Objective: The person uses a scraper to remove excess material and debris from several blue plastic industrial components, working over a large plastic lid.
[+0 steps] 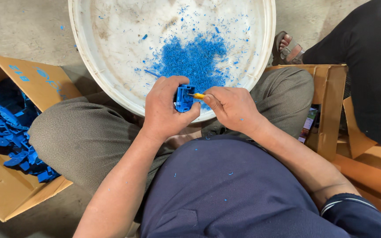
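Over the near rim of the basin point(261, 66), you held the blue part point(184, 98) in your left hand point(166, 110), fingers closed round it from the left and thumb under its near edge. Your right hand point(232, 108) was closed on a yellow tool point(197, 95); its tip lay just right of the part, touching or nearly so, its long axis running left to right. The right hand was the nearer one to the tip's contact point. Blue shavings point(195, 57) lay heaped in the basin just beyond the part. Room was open far and up; your knees closed off the near side. A carton point(45, 83) of blue parts stood at left, another carton point(329, 105) at right, with another person's sandalled foot point(287, 48) beyond.
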